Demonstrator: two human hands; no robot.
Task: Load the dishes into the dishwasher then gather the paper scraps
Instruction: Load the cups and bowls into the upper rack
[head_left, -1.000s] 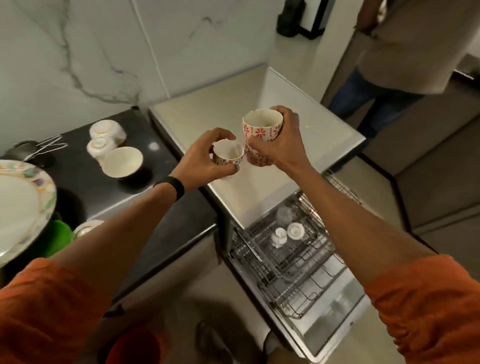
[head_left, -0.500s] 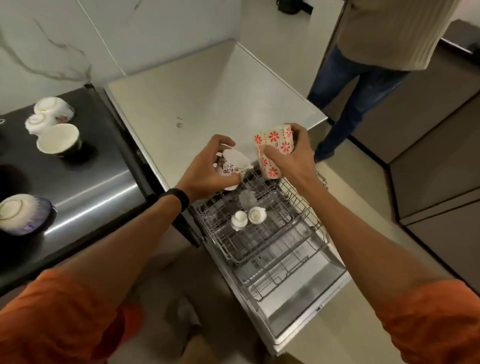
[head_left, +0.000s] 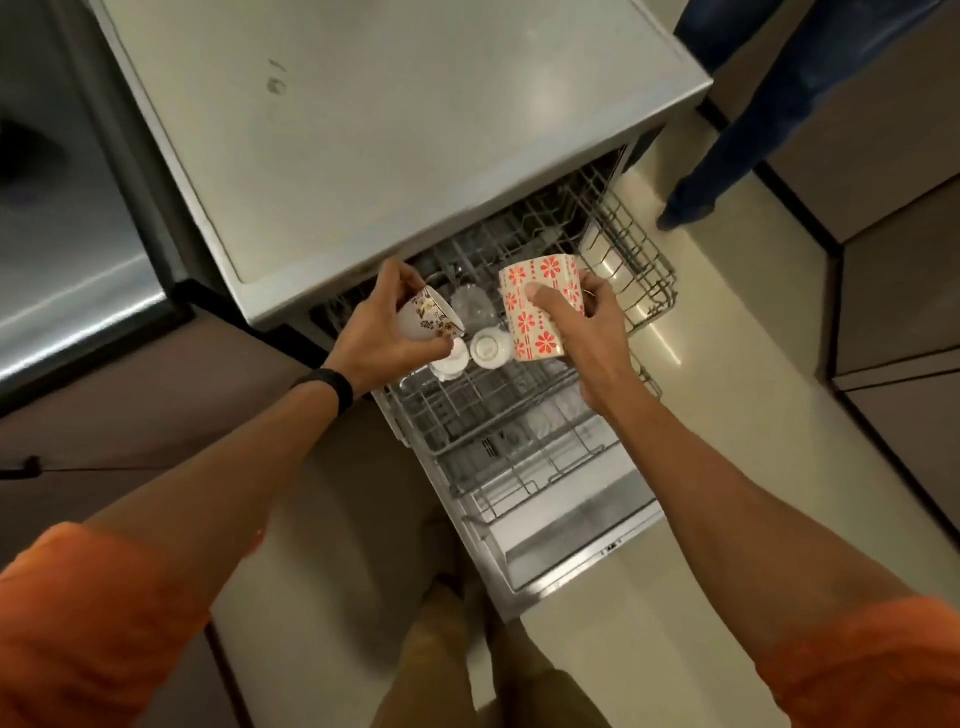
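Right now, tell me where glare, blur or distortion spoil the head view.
Head view: glare streaks the steel counter at left and the floor; the rack is smeared at its far end; wide-angle bows the dishwasher top edges; the red-flowered cup reads sharp.

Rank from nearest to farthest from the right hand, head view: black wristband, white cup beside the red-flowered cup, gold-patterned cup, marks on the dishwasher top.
From the right hand, holding the red-flowered cup:
1. The white cup, upturned in the rack, just to its left.
2. The gold-patterned cup, in the left hand's grip.
3. The black wristband, on the left wrist.
4. The marks, far back on the dishwasher top.
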